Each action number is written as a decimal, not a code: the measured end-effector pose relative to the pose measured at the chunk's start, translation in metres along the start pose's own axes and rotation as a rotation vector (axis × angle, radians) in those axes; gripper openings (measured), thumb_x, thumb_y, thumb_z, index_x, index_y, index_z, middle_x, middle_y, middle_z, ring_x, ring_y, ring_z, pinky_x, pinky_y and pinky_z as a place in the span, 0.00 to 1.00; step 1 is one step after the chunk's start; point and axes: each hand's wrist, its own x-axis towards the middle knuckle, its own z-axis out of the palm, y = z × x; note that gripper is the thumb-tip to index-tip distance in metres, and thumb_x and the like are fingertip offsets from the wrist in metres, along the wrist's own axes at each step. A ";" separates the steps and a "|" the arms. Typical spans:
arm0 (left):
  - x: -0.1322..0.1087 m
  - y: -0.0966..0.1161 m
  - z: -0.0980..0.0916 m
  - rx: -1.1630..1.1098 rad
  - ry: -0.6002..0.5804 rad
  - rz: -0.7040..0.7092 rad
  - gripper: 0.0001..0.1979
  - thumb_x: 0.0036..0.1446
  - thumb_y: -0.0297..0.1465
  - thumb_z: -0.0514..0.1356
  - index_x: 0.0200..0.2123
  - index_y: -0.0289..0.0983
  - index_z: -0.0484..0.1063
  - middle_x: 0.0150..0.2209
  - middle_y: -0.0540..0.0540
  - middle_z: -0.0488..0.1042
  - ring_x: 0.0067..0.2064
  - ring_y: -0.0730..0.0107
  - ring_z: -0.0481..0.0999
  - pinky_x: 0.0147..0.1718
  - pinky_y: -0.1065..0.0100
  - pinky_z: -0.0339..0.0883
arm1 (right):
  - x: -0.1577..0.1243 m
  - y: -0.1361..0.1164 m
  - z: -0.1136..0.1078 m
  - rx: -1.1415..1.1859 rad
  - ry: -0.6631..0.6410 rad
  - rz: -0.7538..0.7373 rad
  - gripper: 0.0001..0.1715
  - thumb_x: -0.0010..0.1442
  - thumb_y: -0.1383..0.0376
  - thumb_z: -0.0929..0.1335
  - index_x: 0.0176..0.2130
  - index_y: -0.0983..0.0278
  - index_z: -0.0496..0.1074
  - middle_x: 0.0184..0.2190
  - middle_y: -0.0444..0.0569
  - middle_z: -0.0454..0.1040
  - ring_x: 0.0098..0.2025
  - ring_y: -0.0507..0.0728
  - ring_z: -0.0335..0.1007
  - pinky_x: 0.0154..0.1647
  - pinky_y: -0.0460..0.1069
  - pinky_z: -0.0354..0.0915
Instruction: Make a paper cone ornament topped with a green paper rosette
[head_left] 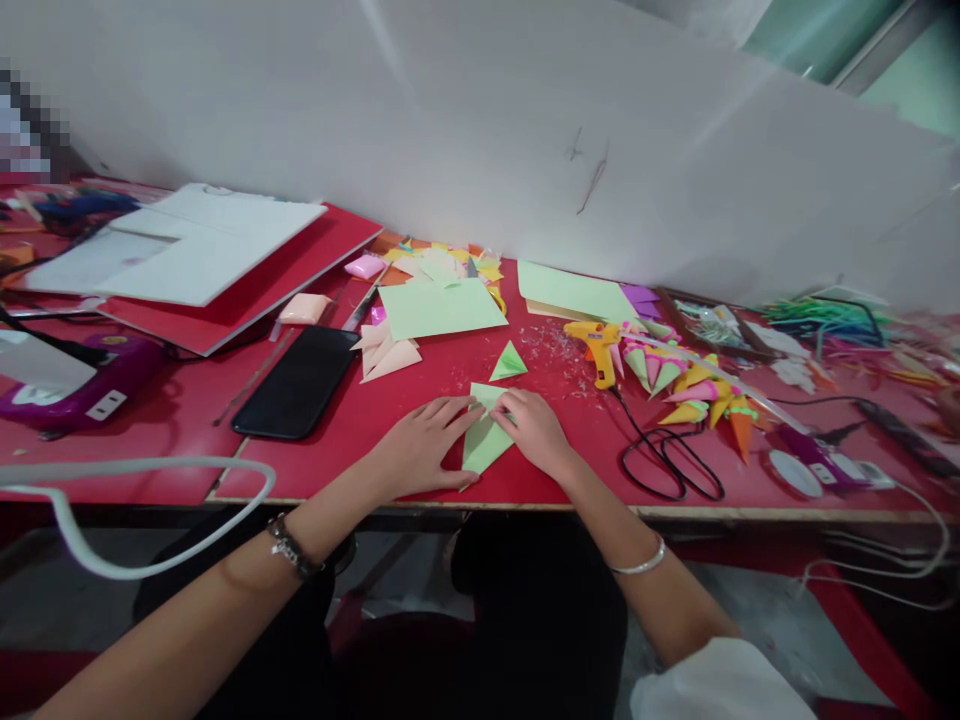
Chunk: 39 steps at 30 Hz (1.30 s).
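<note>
A light green folded paper [484, 440] lies on the red table [330, 460] near its front edge. My left hand [424, 440] lies flat on the paper's left side, fingers stretched out toward its top. My right hand [534, 428] presses the paper's upper right part with curled fingertips. A small folded green triangle [509, 363] sits just behind the paper.
A black phone [298, 381] lies to the left, with pale pink folded pieces [386, 355] and green sheets [439, 307] behind. A yellow glue gun [600, 347] with a black cord, and coloured paper cones [694, 385] lie to the right. White boards [180, 250] sit far left.
</note>
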 end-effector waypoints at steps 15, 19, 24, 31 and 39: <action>-0.007 0.001 -0.002 -0.116 -0.050 0.036 0.27 0.54 0.48 0.50 0.56 0.45 0.57 0.57 0.46 0.58 0.57 0.58 0.55 0.54 0.57 0.52 | 0.001 -0.004 -0.001 -0.076 -0.020 0.018 0.10 0.60 0.65 0.61 0.28 0.64 0.65 0.27 0.46 0.68 0.30 0.53 0.62 0.32 0.47 0.52; -0.009 0.002 0.000 -0.061 -0.078 0.065 0.24 0.57 0.45 0.47 0.56 0.49 0.56 0.60 0.48 0.55 0.59 0.58 0.52 0.56 0.55 0.47 | 0.001 -0.004 0.000 -0.091 -0.013 0.015 0.09 0.60 0.65 0.61 0.29 0.64 0.65 0.28 0.47 0.68 0.31 0.53 0.62 0.32 0.47 0.52; -0.012 0.003 0.002 -0.021 -0.090 0.103 0.22 0.60 0.42 0.44 0.58 0.49 0.52 0.61 0.49 0.52 0.61 0.61 0.51 0.58 0.54 0.43 | 0.002 -0.004 0.000 -0.099 -0.008 0.011 0.09 0.60 0.66 0.61 0.29 0.64 0.65 0.28 0.47 0.69 0.30 0.53 0.63 0.32 0.47 0.52; -0.013 0.001 0.001 -0.013 -0.121 0.101 0.23 0.60 0.42 0.43 0.59 0.51 0.49 0.63 0.50 0.48 0.62 0.61 0.49 0.58 0.55 0.43 | 0.002 -0.005 0.000 -0.105 -0.007 0.012 0.08 0.59 0.66 0.61 0.29 0.65 0.65 0.28 0.47 0.69 0.30 0.54 0.63 0.32 0.47 0.53; -0.007 -0.004 -0.009 -0.068 -0.204 0.072 0.28 0.57 0.47 0.47 0.60 0.51 0.47 0.63 0.51 0.45 0.62 0.58 0.45 0.58 0.54 0.42 | -0.004 -0.007 -0.010 -0.079 0.018 -0.001 0.09 0.59 0.64 0.61 0.40 0.66 0.66 0.35 0.52 0.69 0.38 0.57 0.63 0.38 0.50 0.58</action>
